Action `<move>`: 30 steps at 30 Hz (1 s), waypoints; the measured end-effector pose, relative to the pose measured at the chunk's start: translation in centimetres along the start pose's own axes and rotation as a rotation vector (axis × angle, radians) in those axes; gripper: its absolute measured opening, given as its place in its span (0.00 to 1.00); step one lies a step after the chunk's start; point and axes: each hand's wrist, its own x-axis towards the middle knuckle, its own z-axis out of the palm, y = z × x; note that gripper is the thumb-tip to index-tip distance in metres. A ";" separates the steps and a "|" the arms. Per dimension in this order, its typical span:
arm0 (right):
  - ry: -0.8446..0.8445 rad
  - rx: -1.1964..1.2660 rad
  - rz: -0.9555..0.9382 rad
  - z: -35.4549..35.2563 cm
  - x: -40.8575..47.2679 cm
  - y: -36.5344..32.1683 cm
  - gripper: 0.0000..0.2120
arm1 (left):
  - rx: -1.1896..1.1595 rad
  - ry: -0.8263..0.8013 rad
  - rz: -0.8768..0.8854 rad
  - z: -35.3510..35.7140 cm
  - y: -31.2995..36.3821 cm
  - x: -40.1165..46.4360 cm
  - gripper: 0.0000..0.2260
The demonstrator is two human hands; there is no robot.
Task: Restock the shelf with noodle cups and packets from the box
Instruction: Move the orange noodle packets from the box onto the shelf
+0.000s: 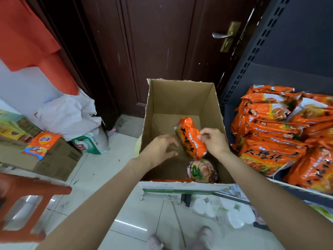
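Observation:
An open cardboard box (182,98) stands on the floor in front of me. My right hand (213,141) pinches the edge of an orange noodle packet (191,138) and holds it up inside the box. My left hand (159,150) hovers open beside the packet, over the box's left half, holding nothing. A noodle cup (202,171) with a printed lid lies at the box's bottom, near the front right corner. On the right, the dark shelf (281,73) carries a pile of orange noodle packets (281,138).
A dark wooden door (162,42) is behind the box. White noodle cups (225,212) sit on the lower shelf level. On the left are a cardboard carton (57,159) with an orange bag, white sacks (72,116) and a red stool (23,204).

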 end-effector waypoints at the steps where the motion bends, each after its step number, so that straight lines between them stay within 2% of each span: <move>1: 0.014 -0.008 0.004 0.0 -0.1 0.3 0.05 | -0.038 -0.081 -0.022 0.6 0.2 0.3 0.11; 5: 0.028 -0.025 0.007 -0.2 -0.3 1.2 0.04 | -0.086 -0.374 -0.114 3.1 -0.3 1.0 0.17; 7: 0.031 -0.032 -0.006 -0.2 -0.4 1.4 0.04 | -0.079 -0.471 -0.138 4.0 -0.7 1.1 0.19; 11: 0.016 -0.031 -0.008 -0.1 -0.3 1.6 0.05 | -0.097 -0.585 -0.184 5.0 -1.1 1.1 0.19; 15: 0.000 -0.044 -0.024 0.0 -0.3 1.5 0.04 | -0.069 -0.626 -0.167 5.5 -1.1 1.2 0.12; 21: -0.018 -0.040 -0.026 0.1 -0.2 1.7 0.04 | -0.034 -0.419 -0.220 5.4 -1.9 1.7 0.07; 30: 0.042 0.113 0.019 -0.4 -0.6 0.5 0.05 | -0.176 0.098 -0.287 1.9 -1.2 1.9 0.06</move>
